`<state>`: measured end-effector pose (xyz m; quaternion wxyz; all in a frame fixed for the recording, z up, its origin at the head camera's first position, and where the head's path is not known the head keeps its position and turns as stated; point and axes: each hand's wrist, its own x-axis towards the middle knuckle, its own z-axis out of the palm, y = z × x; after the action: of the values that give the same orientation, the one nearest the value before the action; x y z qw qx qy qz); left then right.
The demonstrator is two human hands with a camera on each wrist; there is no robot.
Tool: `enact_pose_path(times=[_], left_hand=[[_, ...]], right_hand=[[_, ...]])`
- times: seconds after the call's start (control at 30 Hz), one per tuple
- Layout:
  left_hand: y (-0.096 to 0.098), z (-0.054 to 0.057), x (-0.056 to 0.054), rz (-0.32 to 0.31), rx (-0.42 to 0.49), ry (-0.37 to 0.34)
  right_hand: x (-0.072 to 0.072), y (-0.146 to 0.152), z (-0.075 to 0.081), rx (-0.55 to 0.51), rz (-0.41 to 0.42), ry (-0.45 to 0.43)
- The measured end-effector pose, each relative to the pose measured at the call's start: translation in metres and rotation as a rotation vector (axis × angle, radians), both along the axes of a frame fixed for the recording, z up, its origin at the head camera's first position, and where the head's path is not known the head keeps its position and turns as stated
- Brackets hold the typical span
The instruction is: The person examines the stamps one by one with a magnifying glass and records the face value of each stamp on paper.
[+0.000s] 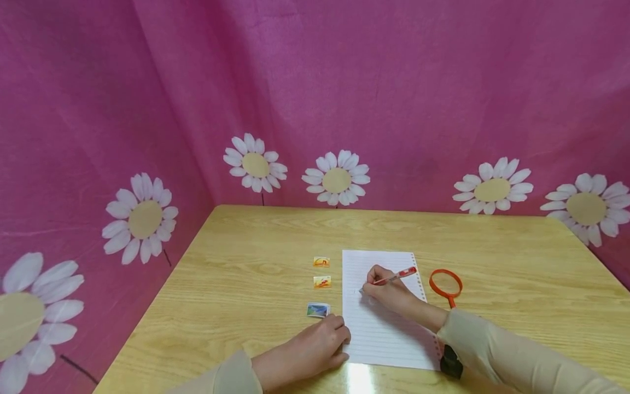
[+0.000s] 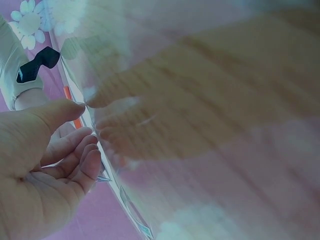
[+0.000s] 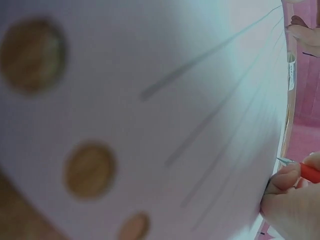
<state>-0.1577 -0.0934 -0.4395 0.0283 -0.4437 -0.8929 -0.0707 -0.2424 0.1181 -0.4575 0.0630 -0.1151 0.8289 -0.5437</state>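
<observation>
pen [image 1: 401, 274] is pinched between the thumb and fingers of the right hand [image 1: 392, 294], tip at the lined paper [image 1: 379, 331] on the bench [image 1: 256, 262]. left hand [image 1: 320, 343] rests at the paper's left edge, fingers loosely bent and gripping nothing; whether they press the sheet, cannot tell. three small picture cards [image 1: 322, 282] lie in a column left of the paper, the nearest just beside the left hand. red magnifying glass [image 1: 450, 295] lies right of the paper, its handle partly hidden by the right sleeve [image 1: 492, 342].

assessment: pen should be light, stiff and smooth, best held low on the barrel. paper is probably thin, easily creased or shifted; steady it flat at the margin.
</observation>
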Motion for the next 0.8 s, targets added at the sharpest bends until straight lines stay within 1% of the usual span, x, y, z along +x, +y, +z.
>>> enact_pose_path(times=[0.2,0.33,0.63,0.8], left_hand=[[-0.0004,-0.0013,-0.0006,-0.005,-0.006,0.01],[-0.0005,-0.0023,-0.0009,-0.006,-0.01,0.023],[0.0008,0.0,-0.0007,0.002,-0.021,0.015],[0.0014,-0.001,-0.0007,0.0,-0.018,0.02]], right_hand=[[0.0005,0.0031,0.0024,0.025,0.039,0.002],[0.0004,0.0036,0.003,0.038,0.038,-0.016],[-0.0018,0.0036,0.0013,0.041,0.058,0.004],[-0.002,0.0044,0.0004,0.059,0.053,0.009]])
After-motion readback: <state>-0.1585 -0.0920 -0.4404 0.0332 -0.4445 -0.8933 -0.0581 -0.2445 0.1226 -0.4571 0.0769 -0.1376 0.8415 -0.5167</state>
